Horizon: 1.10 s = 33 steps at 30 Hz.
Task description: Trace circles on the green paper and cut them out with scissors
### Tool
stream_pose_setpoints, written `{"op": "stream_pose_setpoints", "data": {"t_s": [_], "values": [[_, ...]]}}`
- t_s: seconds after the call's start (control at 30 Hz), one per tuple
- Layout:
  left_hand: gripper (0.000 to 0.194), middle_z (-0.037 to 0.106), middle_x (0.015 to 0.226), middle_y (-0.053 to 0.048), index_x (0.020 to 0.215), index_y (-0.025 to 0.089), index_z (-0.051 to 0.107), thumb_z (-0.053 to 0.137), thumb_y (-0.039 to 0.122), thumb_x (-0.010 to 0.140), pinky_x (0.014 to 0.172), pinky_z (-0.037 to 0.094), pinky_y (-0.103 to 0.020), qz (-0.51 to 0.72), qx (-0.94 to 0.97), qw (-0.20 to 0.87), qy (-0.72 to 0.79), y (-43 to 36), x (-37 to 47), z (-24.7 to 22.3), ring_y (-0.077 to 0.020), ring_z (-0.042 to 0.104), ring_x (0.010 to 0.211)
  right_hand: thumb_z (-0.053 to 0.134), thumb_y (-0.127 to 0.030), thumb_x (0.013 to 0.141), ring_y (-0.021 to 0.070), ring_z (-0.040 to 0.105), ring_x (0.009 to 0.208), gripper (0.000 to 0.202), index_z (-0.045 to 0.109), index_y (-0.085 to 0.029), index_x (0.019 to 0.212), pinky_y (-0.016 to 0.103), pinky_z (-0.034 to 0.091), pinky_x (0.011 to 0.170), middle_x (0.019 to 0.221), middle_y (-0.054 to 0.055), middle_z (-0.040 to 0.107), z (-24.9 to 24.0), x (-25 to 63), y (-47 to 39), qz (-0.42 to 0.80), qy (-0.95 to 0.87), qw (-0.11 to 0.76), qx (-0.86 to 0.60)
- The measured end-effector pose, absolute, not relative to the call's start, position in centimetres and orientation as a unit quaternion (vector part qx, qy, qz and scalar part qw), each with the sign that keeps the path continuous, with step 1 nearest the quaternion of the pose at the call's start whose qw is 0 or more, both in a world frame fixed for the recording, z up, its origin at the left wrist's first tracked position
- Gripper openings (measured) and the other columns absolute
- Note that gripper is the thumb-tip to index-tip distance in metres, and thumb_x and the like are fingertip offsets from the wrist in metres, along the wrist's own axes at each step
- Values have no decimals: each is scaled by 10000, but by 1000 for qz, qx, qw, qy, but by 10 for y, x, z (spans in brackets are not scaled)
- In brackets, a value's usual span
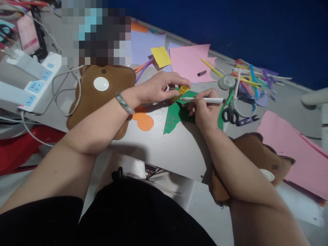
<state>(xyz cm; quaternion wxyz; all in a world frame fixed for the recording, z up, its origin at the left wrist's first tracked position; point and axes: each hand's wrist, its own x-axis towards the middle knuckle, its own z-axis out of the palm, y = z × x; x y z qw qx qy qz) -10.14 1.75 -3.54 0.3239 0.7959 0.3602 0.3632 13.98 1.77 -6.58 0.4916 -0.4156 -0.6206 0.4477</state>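
Left grip clamps one yellow tube, contents unclear; right grip clamps one pen over one green sheet; two cushions nearby.

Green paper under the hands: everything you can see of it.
The green paper looks like thin sheet stock, lying on the table. Its lower-left edge is uneven, with small round outlines nearby. The left hand holds a yellow cylinder over the sheet's upper part; the right hand, holding a white pen, hides some of it. Whether the pen touches it is unclear.
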Motion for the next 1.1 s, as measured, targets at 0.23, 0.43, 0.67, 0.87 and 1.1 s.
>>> {"op": "stream_pose_setpoints", "data": {"t_s": [0.23, 0.43, 0.67, 0.87, 1.1], "values": [[287, 765, 1162, -78, 1258, 282, 809, 731, 267, 982, 942, 560, -391, 366, 808, 285, 362, 23, -98, -39, -247, 717, 1053, 778, -219, 852, 69, 341, 343, 260, 546, -242, 737, 280, 562, 492, 465, -120, 452, -61, 130, 46, 511, -523, 494, -470], [332, 774, 1123, -65, 1275, 297, 805, 690, 196, 980, 978, 532, -418, 349, 814, 284, 367, 23, -94, -37, -252, 706, 1040, 617, -49, 871, 73, 341, 314, 259, 557, -213, 680, 213, 299, 360, 432, -83, 490, -49, 118, 61, 506, -548, 429, -509], [370, 788, 1178, -97, 1333, 233, 800, 675, 143, 997, 994, 519, -417, 342, 820, 292, 355, 21, -92, -30, -247, 709, 1063, 787, -177, 927, 75, 406, 341, 346, 550, -228, 680, 228, 249, 376, 443, -79, 519, -42, 117, 79, 497, -638, 324, -490], [405, 796, 1143, -46, 1303, 342, 817, 661, 160, 976, 994, 558, -449, 329, 820, 292, 367, 22, -92, -31, -272, 731, 1036, 895, -200, 903, 73, 399, 369, 427, 555, -223, 645, 268, 233, 415, 435, -63, 516, -38, 111, 87, 495, -652, 281, -501], [385, 795, 1150, -56, 1302, 328, 819, 661, 191, 978, 1017, 555, -441, 335, 815, 298, 368, 23, -91, -32, -276, 729, 1070, 947, -227, 850, 64, 400, 390, 387, 623, -209, 639, 266, 234, 422, 441, -45, 544, -44, 115, 93, 522, -661, 280, -460]]}}
